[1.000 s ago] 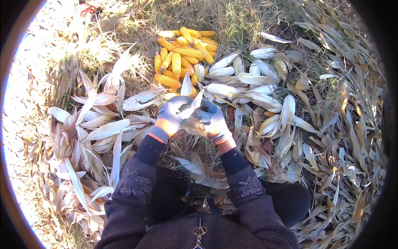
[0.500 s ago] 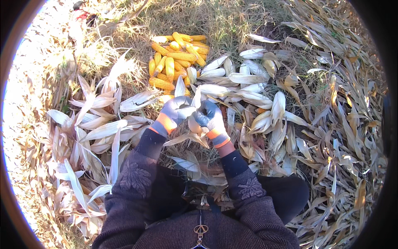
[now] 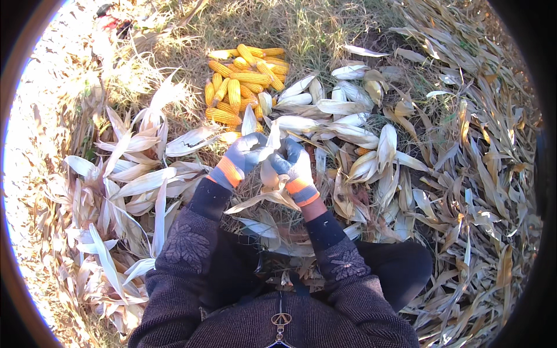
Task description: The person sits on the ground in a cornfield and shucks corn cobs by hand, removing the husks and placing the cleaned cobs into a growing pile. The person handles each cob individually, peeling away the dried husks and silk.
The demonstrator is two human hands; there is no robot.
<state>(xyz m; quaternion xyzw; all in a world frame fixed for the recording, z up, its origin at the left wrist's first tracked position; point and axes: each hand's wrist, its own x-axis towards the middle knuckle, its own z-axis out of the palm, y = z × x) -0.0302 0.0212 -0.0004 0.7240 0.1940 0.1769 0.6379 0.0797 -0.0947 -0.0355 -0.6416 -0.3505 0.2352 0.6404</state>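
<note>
Between my two gloved hands is an ear of corn in its pale husk point(image 3: 270, 172), with loose husk leaves hanging below it toward my lap. My left hand point(image 3: 243, 155), in a grey and orange glove, is closed on the husk from the left. My right hand point(image 3: 295, 162), gloved alike, grips it from the right, thumb and fingers drawn together. The kernels of this ear are hidden by leaves and gloves. Just beyond my hands lies a heap of bare yellow corn cobs point(image 3: 246, 81).
Ears still in husk point(image 3: 354, 116) lie to the right of the yellow heap. Stripped husks point(image 3: 139, 174) are piled at my left. Dry corn stalks and leaves point(image 3: 464, 191) cover the ground at the right, and dry grass point(image 3: 325, 29) lies at the back. My legs are folded beneath my forearms.
Both hands stay on the husked ear, with only slight shifts of the fingers. The upper husk leaf stands a little differently between them, and the whole view has shifted slightly.
</note>
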